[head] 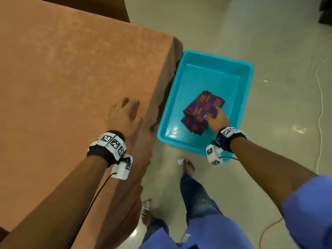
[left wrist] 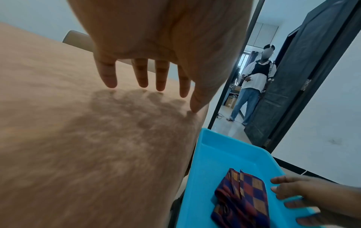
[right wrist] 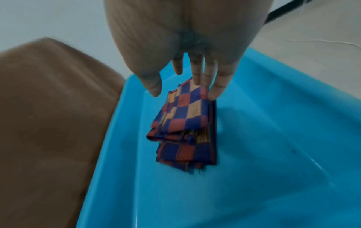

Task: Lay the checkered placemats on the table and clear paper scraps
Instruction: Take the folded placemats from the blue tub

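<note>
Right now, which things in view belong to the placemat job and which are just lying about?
Job:
- folded checkered placemats
- blue tub holding them
- table
- paper scrap on the floor
- right hand, left hand

Lying about:
- white cable
- red cable
- bystander

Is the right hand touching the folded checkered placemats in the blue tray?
Touching. In the right wrist view, the right hand fingertips rest on the placemats at their far edge.

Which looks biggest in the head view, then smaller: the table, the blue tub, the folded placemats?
1. table, by far the biggest.
2. tub, which sits lower on the floor, so it may look smaller than it is.
3. placemats, lying inside the tub.
</note>
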`<action>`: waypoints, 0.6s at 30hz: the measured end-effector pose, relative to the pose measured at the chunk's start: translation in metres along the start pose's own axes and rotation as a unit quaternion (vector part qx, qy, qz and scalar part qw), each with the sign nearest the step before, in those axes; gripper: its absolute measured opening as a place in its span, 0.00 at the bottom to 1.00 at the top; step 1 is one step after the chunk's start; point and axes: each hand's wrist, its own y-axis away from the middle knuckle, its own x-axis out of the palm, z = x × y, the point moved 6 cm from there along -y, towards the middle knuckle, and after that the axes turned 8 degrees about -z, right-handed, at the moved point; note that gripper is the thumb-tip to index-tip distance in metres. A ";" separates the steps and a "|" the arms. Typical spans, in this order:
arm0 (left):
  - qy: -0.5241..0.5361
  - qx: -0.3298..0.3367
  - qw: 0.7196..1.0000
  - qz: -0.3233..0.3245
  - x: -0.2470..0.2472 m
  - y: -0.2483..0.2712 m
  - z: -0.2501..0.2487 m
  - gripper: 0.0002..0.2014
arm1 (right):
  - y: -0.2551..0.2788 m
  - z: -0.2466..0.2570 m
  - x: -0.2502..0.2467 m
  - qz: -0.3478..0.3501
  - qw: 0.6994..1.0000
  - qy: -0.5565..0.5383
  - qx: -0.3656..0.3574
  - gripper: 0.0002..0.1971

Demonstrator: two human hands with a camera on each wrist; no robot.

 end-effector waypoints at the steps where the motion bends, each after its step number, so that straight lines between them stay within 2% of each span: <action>1: 0.004 -0.009 1.000 -0.004 0.000 -0.004 -0.003 0.25 | -0.016 -0.008 0.004 0.000 0.999 -0.033 0.042 0.27; 4: -0.009 -0.023 0.999 -0.030 -0.002 -0.007 -0.010 0.23 | -0.049 -0.033 0.023 0.010 0.975 -0.145 0.169 0.29; 6: -0.004 -0.019 1.000 -0.024 0.002 -0.006 -0.010 0.24 | -0.055 -0.041 0.040 -0.001 0.954 -0.203 0.223 0.30; 11: 0.002 -0.027 0.999 -0.035 0.001 -0.009 -0.009 0.26 | -0.051 -0.049 0.059 -0.026 0.934 -0.188 0.304 0.37; 13: 0.007 -0.032 0.999 -0.036 0.002 -0.011 -0.009 0.26 | -0.055 -0.056 0.061 -0.011 0.925 -0.176 0.336 0.41; 15: 0.007 -0.029 0.999 -0.043 0.000 -0.011 -0.011 0.26 | -0.058 -0.062 0.070 0.042 0.914 -0.187 0.358 0.37; 18: 0.002 -0.030 0.998 -0.046 0.000 -0.011 -0.012 0.27 | -0.083 -0.095 0.091 0.075 0.912 -0.184 0.359 0.31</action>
